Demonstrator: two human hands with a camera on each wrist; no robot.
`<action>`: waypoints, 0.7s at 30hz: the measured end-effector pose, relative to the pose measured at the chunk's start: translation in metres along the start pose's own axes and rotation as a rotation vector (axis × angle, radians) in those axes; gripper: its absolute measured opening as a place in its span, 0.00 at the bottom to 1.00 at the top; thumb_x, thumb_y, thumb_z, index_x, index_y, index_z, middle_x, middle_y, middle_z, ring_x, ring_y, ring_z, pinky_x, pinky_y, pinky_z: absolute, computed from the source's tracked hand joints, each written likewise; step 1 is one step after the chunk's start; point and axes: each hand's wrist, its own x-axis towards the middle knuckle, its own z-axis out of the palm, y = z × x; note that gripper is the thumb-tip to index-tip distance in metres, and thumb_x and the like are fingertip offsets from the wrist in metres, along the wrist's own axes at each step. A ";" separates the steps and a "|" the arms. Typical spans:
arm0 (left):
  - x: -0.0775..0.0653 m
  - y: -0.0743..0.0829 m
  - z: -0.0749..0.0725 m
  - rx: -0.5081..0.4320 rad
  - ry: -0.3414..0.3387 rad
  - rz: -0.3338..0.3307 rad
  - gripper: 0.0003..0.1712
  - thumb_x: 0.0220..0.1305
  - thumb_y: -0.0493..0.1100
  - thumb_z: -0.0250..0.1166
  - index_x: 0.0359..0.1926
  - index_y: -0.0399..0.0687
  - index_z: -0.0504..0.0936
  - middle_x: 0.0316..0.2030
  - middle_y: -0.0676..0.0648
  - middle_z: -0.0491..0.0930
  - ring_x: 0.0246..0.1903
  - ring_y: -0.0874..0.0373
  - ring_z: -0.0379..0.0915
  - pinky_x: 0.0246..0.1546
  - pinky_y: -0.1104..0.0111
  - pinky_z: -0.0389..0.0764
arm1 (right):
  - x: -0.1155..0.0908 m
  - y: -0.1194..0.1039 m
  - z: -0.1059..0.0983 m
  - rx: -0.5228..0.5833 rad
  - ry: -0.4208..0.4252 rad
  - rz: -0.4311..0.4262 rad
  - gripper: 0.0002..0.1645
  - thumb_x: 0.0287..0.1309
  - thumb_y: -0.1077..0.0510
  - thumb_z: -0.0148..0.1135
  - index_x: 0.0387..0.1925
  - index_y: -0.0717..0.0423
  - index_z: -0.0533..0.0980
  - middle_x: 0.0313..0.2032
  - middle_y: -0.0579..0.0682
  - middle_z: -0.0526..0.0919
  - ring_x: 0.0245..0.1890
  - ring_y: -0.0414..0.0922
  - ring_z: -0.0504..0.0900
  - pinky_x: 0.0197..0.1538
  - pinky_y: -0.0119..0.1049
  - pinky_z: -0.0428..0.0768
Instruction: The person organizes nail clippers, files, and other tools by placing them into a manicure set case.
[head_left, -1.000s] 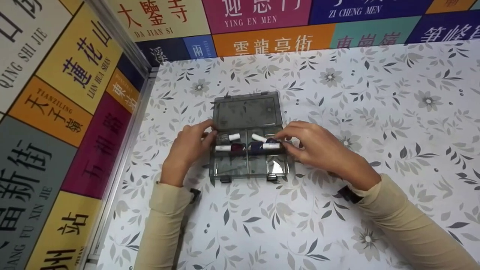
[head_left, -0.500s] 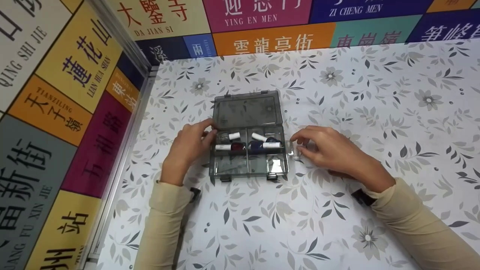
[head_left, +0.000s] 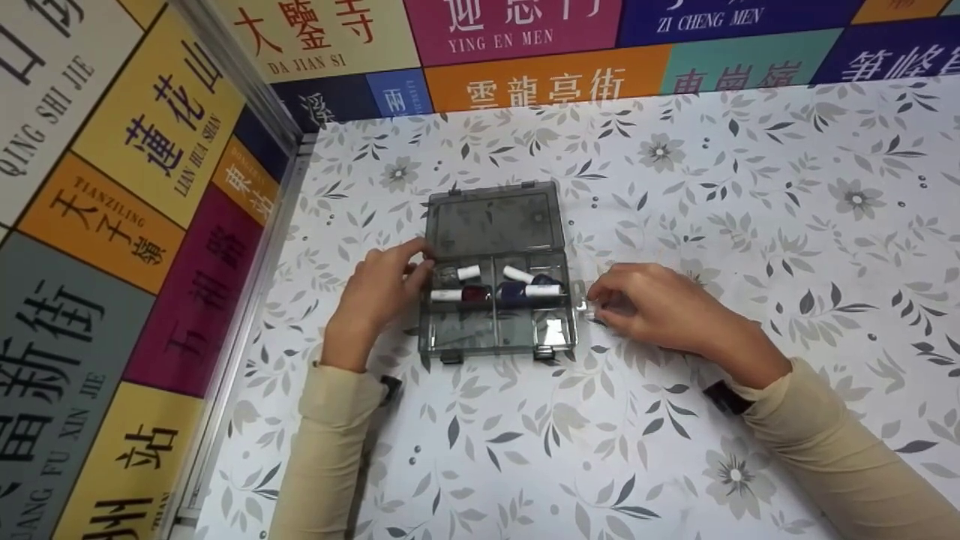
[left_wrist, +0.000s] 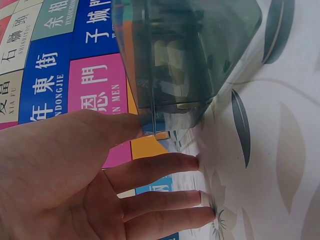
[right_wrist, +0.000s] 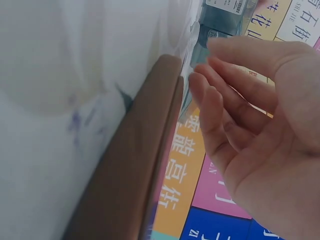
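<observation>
A smoky see-through plastic box (head_left: 459, 330) with dividers lies on the table, its lid (head_left: 495, 223) folded back. Inside are several small white-capped bottles that look like nail polish, among them a dark red bottle (head_left: 475, 294) and a dark blue bottle (head_left: 513, 292). My left hand (head_left: 379, 289) touches the box's left side; the left wrist view shows one digit against its corner and the other fingers fairly straight. Right of the box, my right hand (head_left: 652, 307) has loosely bent fingers. Their tips are at a small clear plastic piece (head_left: 580, 296); contact is unclear.
The table has a white cloth (head_left: 525, 450) with grey leaves and flowers. Colourful panels (head_left: 547, 82) with Chinese lettering stand behind it, and more panels (head_left: 157, 157) line the left, along a metal frame (head_left: 289, 187).
My right hand has drawn away from the box's right edge, to the right and slightly nearer. The clear plastic piece has come into sight between them. My left hand and the bottles stay put.
</observation>
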 end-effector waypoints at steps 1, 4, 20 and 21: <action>0.000 0.000 0.000 0.002 -0.001 0.000 0.11 0.81 0.48 0.62 0.57 0.57 0.86 0.54 0.40 0.91 0.54 0.43 0.90 0.51 0.44 0.87 | 0.000 0.000 0.000 -0.001 -0.013 -0.002 0.11 0.64 0.59 0.74 0.48 0.53 0.89 0.43 0.47 0.91 0.42 0.44 0.88 0.49 0.46 0.86; 0.001 0.000 0.001 0.003 -0.001 0.005 0.12 0.81 0.48 0.62 0.58 0.57 0.86 0.54 0.40 0.91 0.54 0.43 0.90 0.50 0.44 0.87 | 0.000 -0.002 0.001 -0.012 -0.037 -0.010 0.12 0.63 0.59 0.75 0.48 0.53 0.89 0.44 0.47 0.90 0.42 0.43 0.86 0.49 0.46 0.85; -0.001 0.002 -0.001 0.005 -0.009 -0.008 0.11 0.82 0.49 0.62 0.57 0.57 0.86 0.56 0.38 0.90 0.56 0.43 0.89 0.53 0.43 0.87 | -0.002 -0.005 0.005 -0.042 -0.050 0.022 0.08 0.63 0.62 0.74 0.42 0.47 0.89 0.39 0.42 0.87 0.39 0.40 0.84 0.45 0.42 0.83; -0.001 0.002 -0.001 0.005 -0.010 -0.008 0.11 0.82 0.49 0.62 0.57 0.57 0.86 0.56 0.38 0.90 0.56 0.43 0.89 0.53 0.43 0.87 | -0.002 -0.005 0.005 -0.040 -0.050 0.023 0.08 0.63 0.62 0.74 0.42 0.48 0.89 0.39 0.42 0.87 0.39 0.40 0.84 0.45 0.42 0.83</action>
